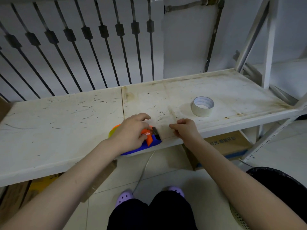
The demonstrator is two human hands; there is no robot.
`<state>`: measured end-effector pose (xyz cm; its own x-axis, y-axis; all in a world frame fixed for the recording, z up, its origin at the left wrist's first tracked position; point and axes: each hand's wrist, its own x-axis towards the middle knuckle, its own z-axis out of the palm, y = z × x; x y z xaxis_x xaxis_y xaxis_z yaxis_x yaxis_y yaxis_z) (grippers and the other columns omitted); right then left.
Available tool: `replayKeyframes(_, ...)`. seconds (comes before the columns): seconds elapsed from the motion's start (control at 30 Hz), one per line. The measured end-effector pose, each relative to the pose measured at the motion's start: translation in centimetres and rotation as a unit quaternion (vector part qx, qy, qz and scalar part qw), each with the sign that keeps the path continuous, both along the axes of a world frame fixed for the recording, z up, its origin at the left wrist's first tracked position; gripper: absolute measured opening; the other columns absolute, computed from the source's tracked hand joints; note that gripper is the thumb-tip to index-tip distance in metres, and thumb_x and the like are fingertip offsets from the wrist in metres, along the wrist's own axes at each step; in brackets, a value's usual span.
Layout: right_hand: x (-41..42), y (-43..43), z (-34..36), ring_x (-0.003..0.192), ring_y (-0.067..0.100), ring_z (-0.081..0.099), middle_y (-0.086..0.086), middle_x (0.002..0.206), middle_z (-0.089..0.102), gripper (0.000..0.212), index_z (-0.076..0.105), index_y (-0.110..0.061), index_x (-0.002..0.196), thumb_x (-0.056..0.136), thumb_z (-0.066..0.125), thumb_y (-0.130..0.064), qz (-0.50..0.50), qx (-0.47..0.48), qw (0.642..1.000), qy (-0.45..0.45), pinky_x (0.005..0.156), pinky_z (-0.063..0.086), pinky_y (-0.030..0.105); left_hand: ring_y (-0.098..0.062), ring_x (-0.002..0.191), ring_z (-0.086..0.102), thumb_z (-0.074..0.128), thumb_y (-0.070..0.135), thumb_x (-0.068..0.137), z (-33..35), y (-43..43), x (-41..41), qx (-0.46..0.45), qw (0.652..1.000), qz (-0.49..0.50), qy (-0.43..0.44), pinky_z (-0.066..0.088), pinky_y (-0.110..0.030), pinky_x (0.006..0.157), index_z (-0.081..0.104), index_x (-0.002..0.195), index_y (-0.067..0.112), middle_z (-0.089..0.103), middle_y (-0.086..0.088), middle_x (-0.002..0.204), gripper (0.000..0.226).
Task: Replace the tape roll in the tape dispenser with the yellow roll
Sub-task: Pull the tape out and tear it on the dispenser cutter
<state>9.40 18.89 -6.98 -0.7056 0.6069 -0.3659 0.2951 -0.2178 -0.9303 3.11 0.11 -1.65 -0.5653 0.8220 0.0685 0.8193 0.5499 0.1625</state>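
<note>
A blue and orange tape dispenser lies at the front edge of the white shelf. A yellow roll sits in it, mostly hidden under my left hand, which presses down on the dispenser. My right hand hovers just right of the dispenser's cutter end with thumb and fingers pinched; whether a tape end is between them is unclear. A whitish tape roll lies flat on the shelf, further right and back.
Behind the shelf stands a railing of dark bars. Cardboard boxes sit on the floor under the shelf. A white cable hangs below the dispenser. A black bin is at the lower right.
</note>
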Motion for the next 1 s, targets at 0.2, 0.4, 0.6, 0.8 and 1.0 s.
replayKeyframes(0.2, 0.2, 0.2, -0.4, 0.061, 0.014, 0.052, 0.006, 0.078, 0.051, 0.025, 0.049, -0.006, 0.092, 0.079, 0.070, -0.003, 0.032, 0.037, 0.998, -0.025, 0.054, 0.049, 0.021, -0.018, 0.112, 0.049, 0.066, 0.028, 0.080, 0.0, -0.1, -0.4, -0.025, 0.998, -0.051, 0.014, 0.043, -0.032, 0.094, 0.072, 0.108, 0.021, 0.066, 0.004, 0.112, 0.030)
replayKeyframes(0.4, 0.6, 0.4, -0.3, 0.058, 0.014, 0.051, 0.004, 0.075, 0.050, 0.020, 0.050, -0.007, 0.085, 0.078, 0.067, -0.001, 0.035, 0.073, 0.997, -0.012, 0.060, 0.050, 0.025, -0.016, 0.111, 0.051, 0.065, 0.031, 0.079, 0.0, 0.0, -0.7, -0.021, 0.999, -0.040, -0.009, 0.044, -0.033, 0.093, 0.071, 0.107, 0.029, 0.069, 0.006, 0.105, 0.028)
replayKeyframes(0.6, 1.2, -0.1, -1.5, 0.059, 0.017, 0.048, 0.005, 0.070, 0.047, 0.025, 0.043, -0.014, 0.070, 0.078, 0.060, 0.002, 0.051, 0.040, 0.998, -0.002, 0.059, 0.048, 0.027, -0.014, 0.106, 0.051, 0.066, 0.041, 0.076, 0.1, 0.4, -0.4, -0.065, 0.997, -0.040, 0.010, 0.040, -0.030, 0.088, 0.070, 0.100, 0.036, 0.063, 0.012, 0.103, 0.025)
replayKeyframes(0.8, 1.4, -0.5, -1.6, 0.056, 0.016, 0.048, 0.006, 0.070, 0.048, 0.024, 0.043, -0.013, 0.070, 0.081, 0.059, 0.002, 0.055, 0.047, 0.997, -0.006, 0.054, 0.047, 0.024, -0.015, 0.104, 0.050, 0.064, 0.039, 0.078, 0.3, 0.5, -0.5, -0.072, 0.996, -0.047, 0.007, 0.038, -0.029, 0.088, 0.071, 0.100, 0.037, 0.063, 0.013, 0.103, 0.023)
replayKeyframes(1.0, 1.7, -1.0, -1.7, 0.057, 0.016, 0.044, 0.005, 0.066, 0.045, 0.022, 0.044, -0.012, 0.069, 0.080, 0.053, 0.004, 0.076, 0.024, 0.997, -0.002, 0.051, 0.044, 0.024, -0.014, 0.103, 0.053, 0.066, 0.049, 0.074, 0.1, 0.7, -0.5, -0.073, 0.996, -0.046, 0.028, 0.037, -0.029, 0.088, 0.073, 0.088, 0.034, 0.064, 0.015, 0.105, 0.022)
